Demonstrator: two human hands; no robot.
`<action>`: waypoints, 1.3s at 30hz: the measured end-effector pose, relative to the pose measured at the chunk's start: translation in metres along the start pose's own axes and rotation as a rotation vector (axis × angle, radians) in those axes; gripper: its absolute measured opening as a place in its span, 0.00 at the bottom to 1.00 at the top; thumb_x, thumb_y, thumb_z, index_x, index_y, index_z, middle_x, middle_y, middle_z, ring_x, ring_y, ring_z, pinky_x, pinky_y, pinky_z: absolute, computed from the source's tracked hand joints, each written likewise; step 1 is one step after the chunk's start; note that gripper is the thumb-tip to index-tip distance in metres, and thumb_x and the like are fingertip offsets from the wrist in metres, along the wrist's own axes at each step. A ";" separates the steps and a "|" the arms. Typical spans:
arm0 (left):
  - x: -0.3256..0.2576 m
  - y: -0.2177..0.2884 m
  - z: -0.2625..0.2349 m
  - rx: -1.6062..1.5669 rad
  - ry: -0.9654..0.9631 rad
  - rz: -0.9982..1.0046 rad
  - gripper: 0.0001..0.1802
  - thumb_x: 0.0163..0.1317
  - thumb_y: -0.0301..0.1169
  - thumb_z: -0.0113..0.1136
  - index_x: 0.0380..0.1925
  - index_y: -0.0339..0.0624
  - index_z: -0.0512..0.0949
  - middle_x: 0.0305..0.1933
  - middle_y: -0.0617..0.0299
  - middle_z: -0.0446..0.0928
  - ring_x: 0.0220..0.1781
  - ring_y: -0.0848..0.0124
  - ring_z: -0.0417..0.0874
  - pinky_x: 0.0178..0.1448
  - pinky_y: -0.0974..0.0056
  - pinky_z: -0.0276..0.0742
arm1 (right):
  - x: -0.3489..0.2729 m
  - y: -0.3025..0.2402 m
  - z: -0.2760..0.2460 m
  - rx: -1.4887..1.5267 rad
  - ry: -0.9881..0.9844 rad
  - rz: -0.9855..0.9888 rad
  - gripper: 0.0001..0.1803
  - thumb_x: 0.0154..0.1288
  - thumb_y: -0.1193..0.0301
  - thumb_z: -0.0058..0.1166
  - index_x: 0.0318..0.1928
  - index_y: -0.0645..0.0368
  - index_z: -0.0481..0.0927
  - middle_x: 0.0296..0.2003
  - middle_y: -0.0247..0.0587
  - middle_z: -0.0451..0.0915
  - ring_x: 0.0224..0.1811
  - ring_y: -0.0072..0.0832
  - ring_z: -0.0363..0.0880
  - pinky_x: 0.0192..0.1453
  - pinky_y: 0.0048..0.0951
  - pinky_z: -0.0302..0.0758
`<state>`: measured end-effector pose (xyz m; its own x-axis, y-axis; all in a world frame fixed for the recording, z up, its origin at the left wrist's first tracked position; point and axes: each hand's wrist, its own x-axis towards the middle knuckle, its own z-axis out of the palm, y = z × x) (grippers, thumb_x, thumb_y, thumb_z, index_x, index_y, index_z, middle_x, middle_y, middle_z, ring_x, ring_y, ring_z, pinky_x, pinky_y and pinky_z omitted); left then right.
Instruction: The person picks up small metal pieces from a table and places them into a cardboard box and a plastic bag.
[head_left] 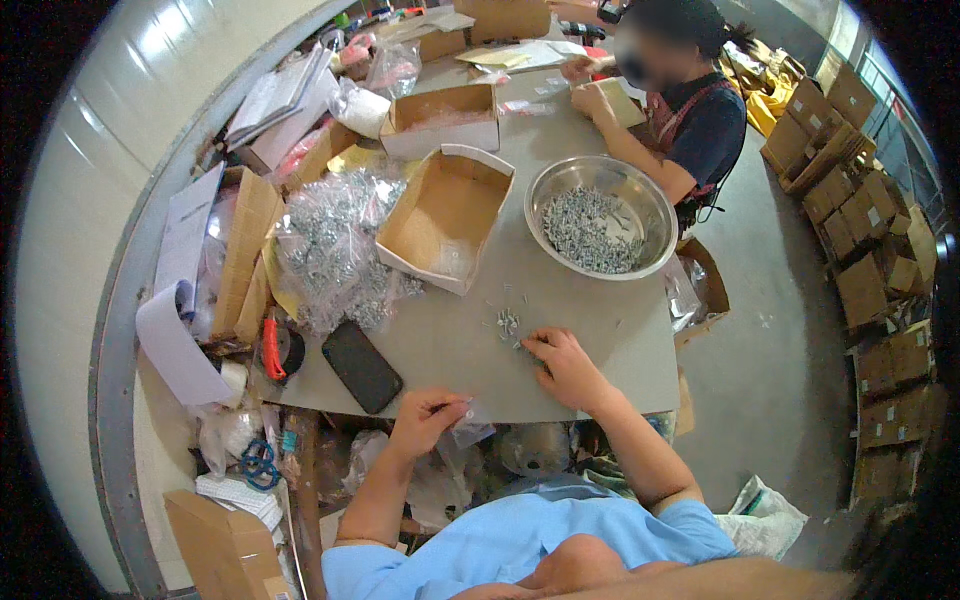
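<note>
Nearest you is your own blue shirt (560,530), with both forearms reaching up from it to the near edge of the grey tabletop (450,350). On that tabletop, the far right holds a wide steel bowl (640,200) with a heap of small screws in its bottom. Left of it sits an open cardboard box (440,215), shallow and nearly bare inside, and left of that a pile of clear bags of screws (335,250). A black phone (361,366) lies flat near the left near corner.

Your left hand (425,415) is at the near edge, fingers pinched shut on a small clear plastic bag (468,428) that hangs just past the tabletop's edge. Your right hand (565,365) rests palm down on the tabletop, fingers loosely curled and spread, fingertips touching the small loose cluster of screws (508,322) that lies just far-left of it; whether it grips any of them you cannot tell. At the far end another person (690,120) works with their own hands on flat packets.
</note>
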<state>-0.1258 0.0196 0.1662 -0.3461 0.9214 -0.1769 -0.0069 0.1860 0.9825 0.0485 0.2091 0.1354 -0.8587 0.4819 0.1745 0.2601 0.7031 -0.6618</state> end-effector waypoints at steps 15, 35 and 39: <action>-0.051 -0.081 0.022 -0.194 -0.178 -0.247 0.07 0.51 0.27 0.66 0.28 0.36 0.80 0.40 0.56 0.79 0.46 0.68 0.77 0.51 0.65 0.72 | -0.041 -0.007 -0.019 0.091 0.112 0.216 0.25 0.47 0.77 0.57 0.51 0.60 0.73 0.45 0.46 0.72 0.45 0.41 0.73 0.48 0.33 0.71; -0.026 -0.135 0.110 0.107 -0.375 -0.185 0.35 0.42 0.44 0.73 0.48 0.37 0.72 0.49 0.53 0.74 0.51 0.63 0.72 0.57 0.59 0.67 | -0.055 -0.029 -0.008 -0.059 -0.018 0.202 0.08 0.53 0.74 0.54 0.35 0.59 0.78 0.36 0.45 0.75 0.38 0.42 0.75 0.41 0.36 0.73; -0.028 -0.163 0.111 0.139 -0.442 -0.217 0.34 0.42 0.43 0.73 0.47 0.37 0.73 0.47 0.53 0.75 0.50 0.64 0.73 0.57 0.60 0.67 | -0.040 -0.041 -0.011 0.109 -0.213 0.213 0.10 0.52 0.72 0.57 0.37 0.59 0.78 0.36 0.46 0.75 0.37 0.43 0.75 0.40 0.36 0.73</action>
<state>-0.0111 0.0009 0.0044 0.0799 0.9069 -0.4136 0.1010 0.4055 0.9085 0.0773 0.1667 0.1641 -0.8661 0.4838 -0.1256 0.4051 0.5322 -0.7434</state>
